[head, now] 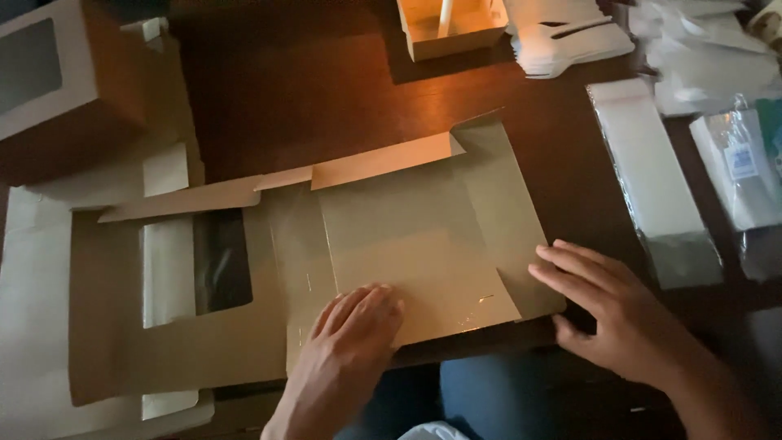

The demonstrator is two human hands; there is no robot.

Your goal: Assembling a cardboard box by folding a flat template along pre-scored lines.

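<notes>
A: What are the hands doing?

B: Both lie flat and released on an unfolded cardboard box blank (407, 244) spread across the dark tabletop (326, 90). The left hand (350, 334) presses palm down on its near edge; the right hand (611, 310) has its fingertips on the blank's near right corner flap.

A: Gripping anything?

B: No, fingers are stretched out, nothing grasped.

A: And around it?

B: The blank's window panel (220, 261) lies at left. A folded windowed box (49, 73) stands far left, a small open box (452, 28) at the far edge, white sheets (570, 37) beside it, and clear-wrapped packets (660, 179) at right.
</notes>
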